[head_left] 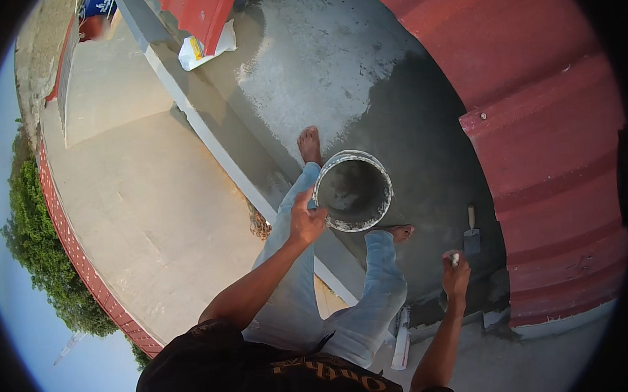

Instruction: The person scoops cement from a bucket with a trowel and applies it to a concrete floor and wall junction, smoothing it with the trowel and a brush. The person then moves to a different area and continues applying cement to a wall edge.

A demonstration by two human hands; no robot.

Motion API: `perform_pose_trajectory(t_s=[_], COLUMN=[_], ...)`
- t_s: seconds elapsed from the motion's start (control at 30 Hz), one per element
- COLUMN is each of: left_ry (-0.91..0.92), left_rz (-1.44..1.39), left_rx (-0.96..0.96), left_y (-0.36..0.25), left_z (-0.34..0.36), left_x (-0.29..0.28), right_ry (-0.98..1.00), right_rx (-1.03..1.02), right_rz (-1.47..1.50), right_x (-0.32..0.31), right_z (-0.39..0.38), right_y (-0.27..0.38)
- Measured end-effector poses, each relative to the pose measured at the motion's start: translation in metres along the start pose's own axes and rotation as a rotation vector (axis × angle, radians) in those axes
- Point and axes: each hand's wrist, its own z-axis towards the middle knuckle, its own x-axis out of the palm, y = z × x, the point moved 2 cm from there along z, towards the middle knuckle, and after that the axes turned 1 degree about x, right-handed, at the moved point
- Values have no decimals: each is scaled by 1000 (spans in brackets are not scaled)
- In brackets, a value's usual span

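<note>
My left hand (308,219) grips the near-left rim of a round bucket (389,193). The bucket's rim is crusted with pale residue, and grey wet cement (352,191) lies inside it. Farther right, my right hand (456,277) is closed around something with a whitish rounded end (455,259); the rest of it is hidden in the fist. Just beyond that hand, a small trowel (472,239) with a wooden handle lies on the dark, damp-looking floor. My bare feet stand to the far and near sides of the bucket.
Red corrugated metal sheeting (536,144) borders the right side. A low concrete ledge (206,130) runs diagonally at left, with a pale roof surface (154,217) beyond it. A white bag (208,53) lies at the far end under another red sheet. A pale tube-like object (401,343) lies near my leg.
</note>
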Motion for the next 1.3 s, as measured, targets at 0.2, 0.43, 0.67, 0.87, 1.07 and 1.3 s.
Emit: perform_pose_trajectory(t_s=[0.2, 0.43, 0.67, 0.87, 1.07, 1.3], left_ry=[-101, -344, -735, -930, -1043, -1113], left_rz=[-291, -533, -711, -730, -913, -1005], left_rx=[-183, -270, -303, -509, -590, -761], left_y=[-10, -27, -48, -30, 2, 4], left_z=[77, 129, 123, 101, 98, 124], left_x=[-120, -258, -329, -362, -366, -383], right_ry=[116, 233, 503, 786, 780, 723], right_rx=[-80, -301, -562, -431, -502, -606], right_rz=[-203, -284, -488, -373, -493, -828], right_x=[31, 94, 246, 440, 650, 793], right_z=[47, 141, 234, 227, 232, 290], right_y=[198, 457, 662, 825, 962, 1044])
